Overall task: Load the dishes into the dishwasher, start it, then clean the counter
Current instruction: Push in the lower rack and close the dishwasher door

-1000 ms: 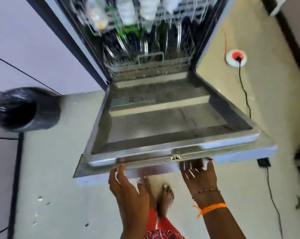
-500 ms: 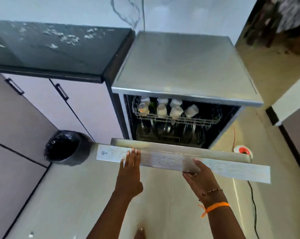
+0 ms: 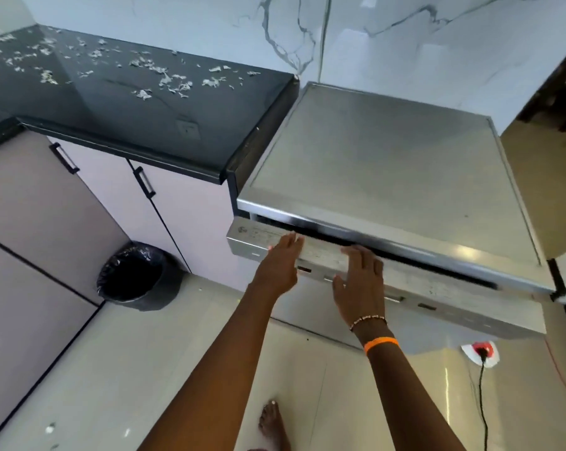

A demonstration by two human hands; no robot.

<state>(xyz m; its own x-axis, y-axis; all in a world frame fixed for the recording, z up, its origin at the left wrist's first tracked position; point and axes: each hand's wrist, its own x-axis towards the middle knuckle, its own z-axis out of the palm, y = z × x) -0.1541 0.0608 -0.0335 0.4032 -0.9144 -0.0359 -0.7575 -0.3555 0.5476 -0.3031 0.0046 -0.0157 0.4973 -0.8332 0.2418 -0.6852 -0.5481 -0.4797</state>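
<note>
We see our two bare hands laid flat on the front of a steel dishwasher door [image 3: 415, 288], which stands almost upright with only a dark slit left between its top edge and the dishwasher's flat lid [image 3: 389, 164]. Our left hand [image 3: 280, 266] lies with straight fingers on the control strip along the door's top edge; our right hand [image 3: 361, 284] lies just beside it, fingers also straight. Neither grip holds anything: both are open, palms against the metal. The dishes are hidden inside. We judge the step in hand to be shutting the door before starting the wash. The next move likely calls for a firm, even push from both palms until the latch catches, then a reach to the buttons on the strip under our left fingertips. Up and to the left of our hands runs the black counter [image 3: 164, 135], scattered with pale scraps [image 3: 174, 83] yet to be cleaned. Below and left of our left hand stands a lined bin [image 3: 138, 276] on the floor.
</note>
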